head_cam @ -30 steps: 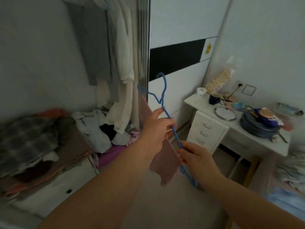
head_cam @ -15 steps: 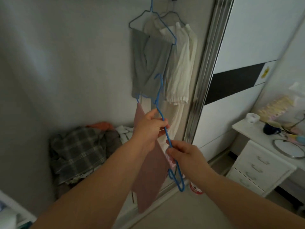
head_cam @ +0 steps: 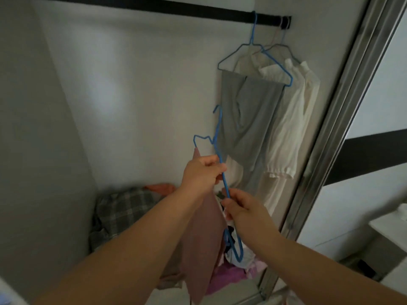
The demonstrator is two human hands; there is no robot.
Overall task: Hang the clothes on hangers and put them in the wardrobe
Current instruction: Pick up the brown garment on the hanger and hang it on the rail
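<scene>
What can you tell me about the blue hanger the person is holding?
The blue hanger looks like thin bent wire with a blue coating. It is held up inside the wardrobe, turned almost edge-on, its hook at the top and well below the dark rail. The left hand pinches it near the middle and the right hand grips it lower down. A pink cloth hangs from it, and its bottom corner pokes out below the right hand.

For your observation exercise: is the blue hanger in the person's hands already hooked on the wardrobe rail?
No. The blue hanger is gripped by the left hand and right hand, its hook well below the rail.
</scene>
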